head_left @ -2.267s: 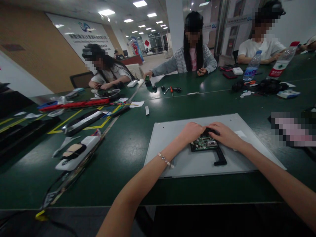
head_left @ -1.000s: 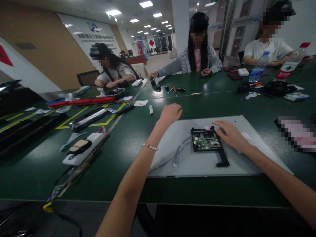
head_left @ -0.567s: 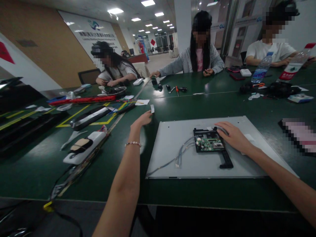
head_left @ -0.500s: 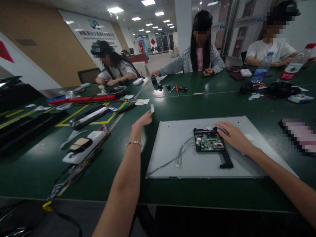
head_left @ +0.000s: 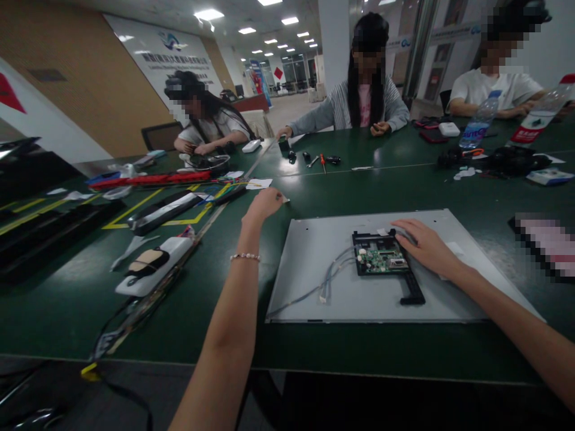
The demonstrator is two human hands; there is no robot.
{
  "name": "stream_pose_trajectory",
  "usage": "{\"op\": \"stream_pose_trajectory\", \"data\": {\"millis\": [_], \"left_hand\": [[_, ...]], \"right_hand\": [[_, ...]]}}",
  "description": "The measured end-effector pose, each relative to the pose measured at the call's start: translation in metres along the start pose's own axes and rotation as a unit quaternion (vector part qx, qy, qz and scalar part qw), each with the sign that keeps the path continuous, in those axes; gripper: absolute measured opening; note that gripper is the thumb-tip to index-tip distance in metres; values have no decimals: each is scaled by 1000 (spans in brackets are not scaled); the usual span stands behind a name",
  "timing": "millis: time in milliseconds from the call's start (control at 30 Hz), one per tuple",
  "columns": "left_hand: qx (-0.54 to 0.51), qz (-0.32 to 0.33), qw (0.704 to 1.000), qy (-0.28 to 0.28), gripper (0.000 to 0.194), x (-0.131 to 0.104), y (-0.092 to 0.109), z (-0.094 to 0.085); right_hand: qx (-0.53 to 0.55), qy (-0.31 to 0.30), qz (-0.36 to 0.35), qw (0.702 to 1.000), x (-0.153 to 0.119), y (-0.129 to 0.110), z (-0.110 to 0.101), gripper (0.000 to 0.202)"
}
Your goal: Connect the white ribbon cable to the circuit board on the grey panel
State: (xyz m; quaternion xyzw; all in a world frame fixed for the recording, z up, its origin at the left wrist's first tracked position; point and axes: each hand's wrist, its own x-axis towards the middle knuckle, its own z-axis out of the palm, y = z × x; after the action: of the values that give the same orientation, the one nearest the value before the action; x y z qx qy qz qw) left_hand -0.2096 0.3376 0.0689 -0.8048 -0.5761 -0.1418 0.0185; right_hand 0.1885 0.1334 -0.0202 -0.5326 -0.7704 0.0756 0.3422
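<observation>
white strip (head_left: 286, 200) looks pinched by the left hand (head_left: 264, 203), over the green table (head_left: 179, 323), left of the gray panel (head_left: 300, 257); pickup seems in hand, steady grip called for. black frame (head_left: 411, 284) looks lightly touched by the right hand (head_left: 417, 239), fingers loosely spread.

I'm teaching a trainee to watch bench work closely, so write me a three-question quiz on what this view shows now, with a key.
1. True or false: the cables lie on the grey panel.

2. Multiple choice: the wearer's right hand is at the
A) screwdriver
B) black frame
C) bottle

3. Short answer: which of the wearer's hands is nearer the white strip?

Key:
1. True.
2. B.
3. The left hand.
</observation>
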Motion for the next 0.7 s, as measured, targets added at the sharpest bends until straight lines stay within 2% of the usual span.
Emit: {"op": "stream_pose_trajectory", "data": {"millis": [100, 200, 300, 367, 467, 567, 633, 700], "left_hand": [[6, 53, 996, 77, 16, 0, 29, -27], [-11, 110, 983, 149, 19, -11, 71, -57], [-5, 159, 973, 166, 24, -33, 118, -82], [11, 190, 969, 157, 25, -53, 146, -89], [50, 243, 963, 110, 28, -91, 180, -80], [98, 285, 952, 59, 30, -133, 199, -56], [100, 281, 954, 35, 33, -160, 204, -40], [81, 236, 968, 25, 41, -184, 202, -27]], "right_hand": [[2, 2, -2, 1000, 0, -3, -2, 36], [2, 7, -6, 1000, 1, -3, -3, 36], [1, 18, -13, 1000, 1, -3, -4, 37], [2, 31, -18, 999, 1, -3, -5, 38], [10, 53, -33, 998, 1, -8, -7, 39], [18, 71, -52, 996, 1, -16, -9, 39], [22, 74, -65, 995, 0, -21, -9, 38], [26, 70, -76, 994, -1, -23, -9, 38]]}}
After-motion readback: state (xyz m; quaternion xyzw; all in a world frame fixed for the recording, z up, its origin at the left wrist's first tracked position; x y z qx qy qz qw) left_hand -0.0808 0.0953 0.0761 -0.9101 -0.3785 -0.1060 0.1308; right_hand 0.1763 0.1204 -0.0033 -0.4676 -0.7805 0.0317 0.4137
